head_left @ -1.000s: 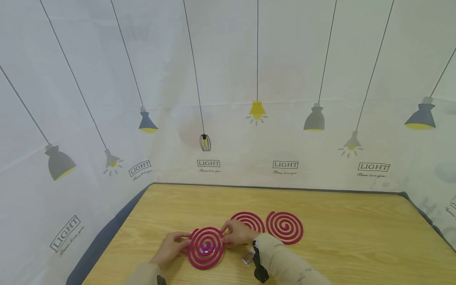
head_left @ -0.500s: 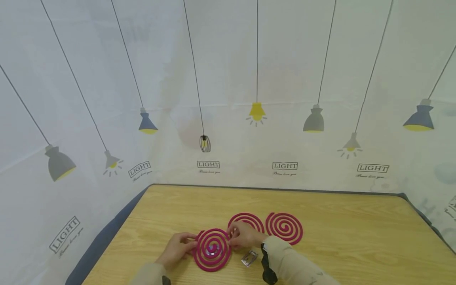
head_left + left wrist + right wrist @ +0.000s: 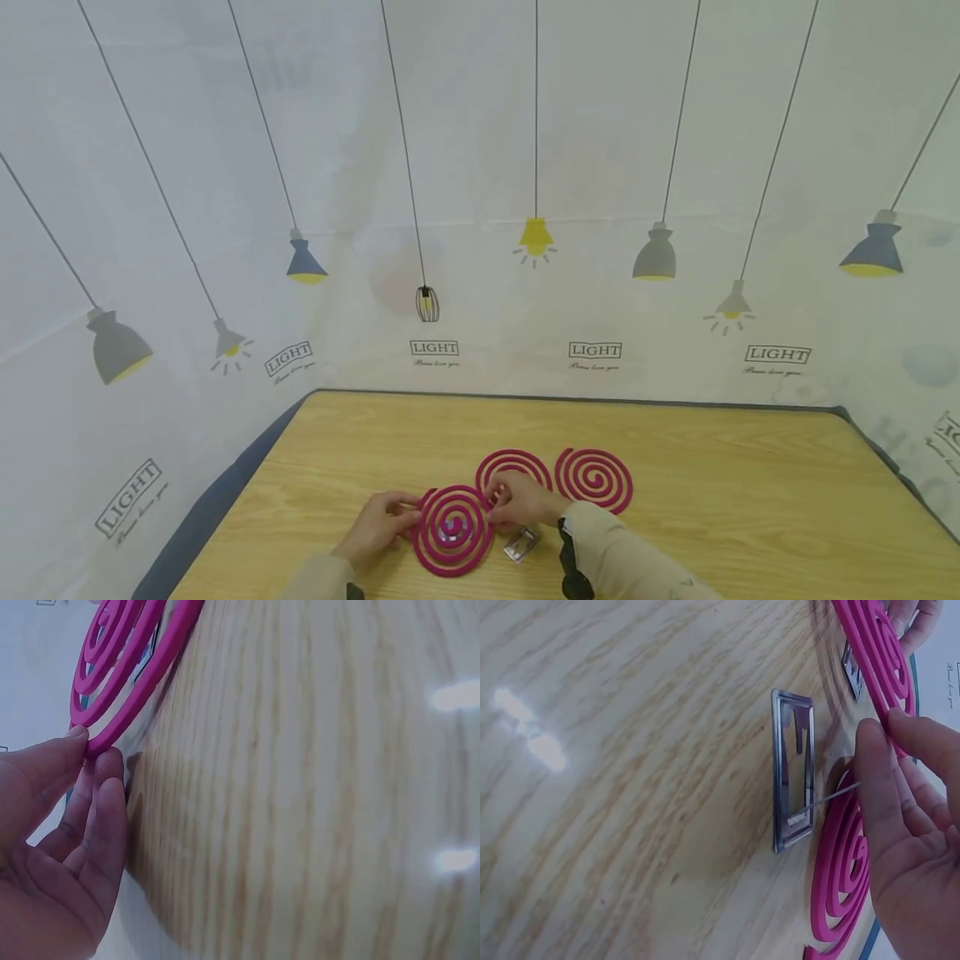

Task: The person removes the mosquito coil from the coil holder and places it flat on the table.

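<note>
In the head view, a magenta mosquito coil (image 3: 452,526) is held above the table between two hands. My left hand (image 3: 378,527) pinches its left edge; thumb and fingertips meet on the outer ring in the left wrist view, where the coil (image 3: 154,679) stands tilted. On the opposite edge, my right hand (image 3: 525,502) pinches the ring between thumb and forefinger. A small metal coil stand (image 3: 851,671) shows behind the held coil. Another metal stand (image 3: 778,772), with a thin raised prong, lies on the table below my right hand.
Two more magenta coils lie flat farther back: one (image 3: 513,455) partly covered by the right hand, the other (image 3: 596,478) to its right. They rest on a wood-grain table (image 3: 750,500). A white wall sheet (image 3: 480,167) printed with lamps rises behind the table.
Both hands have moved slightly right, carrying the coil with them. The loose metal stand, partly behind the right wrist before, now shows more fully.
</note>
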A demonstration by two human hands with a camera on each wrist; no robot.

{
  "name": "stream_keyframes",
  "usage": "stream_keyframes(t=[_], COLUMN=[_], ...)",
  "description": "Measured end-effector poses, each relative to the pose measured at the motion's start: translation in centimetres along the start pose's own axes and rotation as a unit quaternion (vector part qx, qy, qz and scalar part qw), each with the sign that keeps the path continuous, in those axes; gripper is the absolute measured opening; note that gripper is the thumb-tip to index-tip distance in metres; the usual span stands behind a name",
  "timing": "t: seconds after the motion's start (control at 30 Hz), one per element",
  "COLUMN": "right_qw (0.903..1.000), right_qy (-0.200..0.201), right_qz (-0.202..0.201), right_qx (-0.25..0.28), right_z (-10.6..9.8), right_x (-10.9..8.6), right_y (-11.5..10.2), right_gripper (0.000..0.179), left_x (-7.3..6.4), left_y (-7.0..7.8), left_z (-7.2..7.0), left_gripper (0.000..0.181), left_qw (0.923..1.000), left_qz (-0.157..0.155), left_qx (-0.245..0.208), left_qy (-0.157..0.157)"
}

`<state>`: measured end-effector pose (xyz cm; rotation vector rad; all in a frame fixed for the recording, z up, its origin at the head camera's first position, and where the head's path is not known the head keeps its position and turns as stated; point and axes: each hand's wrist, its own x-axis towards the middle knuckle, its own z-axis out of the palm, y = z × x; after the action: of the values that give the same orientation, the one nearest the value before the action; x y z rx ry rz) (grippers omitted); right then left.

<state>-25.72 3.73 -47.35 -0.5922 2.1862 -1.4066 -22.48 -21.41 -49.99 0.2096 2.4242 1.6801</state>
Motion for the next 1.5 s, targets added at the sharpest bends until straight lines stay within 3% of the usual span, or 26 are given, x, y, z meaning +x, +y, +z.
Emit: stream_keyframes(t=[0.23,0.5,0.83,1.07,1.27,1.5], right_qw=[0.9997,0.9887,0.9913,0.9848,0.9857,0.9863], right_qy=[0.008,0.065,0.080,0.097,0.103,0.109], right_qz=[-0.014,-0.057,-0.051,-0.086,-0.075,-0.067], right_qx=[-0.019,-0.122,-0.091,-0.115,-0.110,-0.104], right_z=[0.1,0.7,1.3,1.4,1.5,1.7], right_x=[0.0,0.7,1.1,1.0,1.1,1.1], right_y=[0.1,0.2,-0.3,-0.2,-0.1,0.1], right_gripper=[0.018,0.021,0.019,0.016,0.016,0.016], left_x=[-0.1,-0.1,0.0,-0.3,-0.8,-1.1], left_y=[0.2,0.3,0.0,0.3,0.1,-0.2], left_z=[0.1,0.2,0.0,-0.2,-0.2,-0.1], left_gripper=[0.028,0.029,0.032,0.035,0.038,0.038], left_qw=[1.0000,0.9997,0.9990,0.9984,0.9984,0.9980], left_qz=[-0.008,-0.023,-0.044,-0.056,-0.054,-0.058], left_qx=[-0.004,0.000,-0.004,0.007,-0.007,-0.022], left_qy=[0.002,0.007,0.005,-0.002,-0.015,0.008])
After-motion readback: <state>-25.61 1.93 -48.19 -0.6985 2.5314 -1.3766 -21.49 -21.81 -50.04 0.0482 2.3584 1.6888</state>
